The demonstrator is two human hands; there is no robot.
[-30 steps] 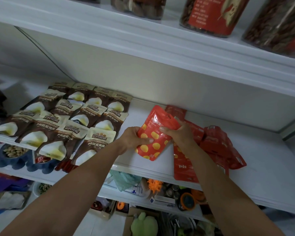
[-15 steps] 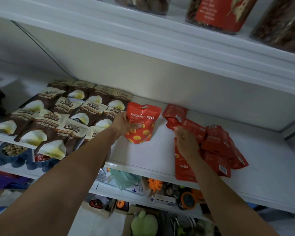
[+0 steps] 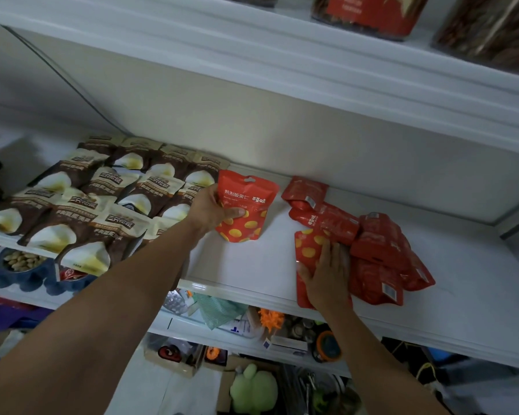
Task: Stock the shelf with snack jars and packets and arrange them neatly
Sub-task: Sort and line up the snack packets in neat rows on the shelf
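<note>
My left hand (image 3: 213, 209) grips the left edge of a red packet with yellow dots (image 3: 247, 209), thumb across its front, holding it against the white shelf (image 3: 462, 295) just right of the brown packets (image 3: 102, 202). My right hand (image 3: 327, 274) lies with spread fingers on another red dotted packet (image 3: 307, 253) at the shelf's front edge. That packet is the left end of a loose heap of red packets (image 3: 378, 253).
Several brown and cream packets lie in overlapping rows on the left of the shelf. Snack jars (image 3: 369, 10) stand on the shelf above. Lower shelves hold peanuts in a blue tray (image 3: 18, 265), an orange object (image 3: 270, 319) and a green toy (image 3: 252, 390).
My left hand carried the dotted red packet from mid-shelf back and left to beside the brown packets. My right hand let go of it and dropped onto a packet in the heap.
</note>
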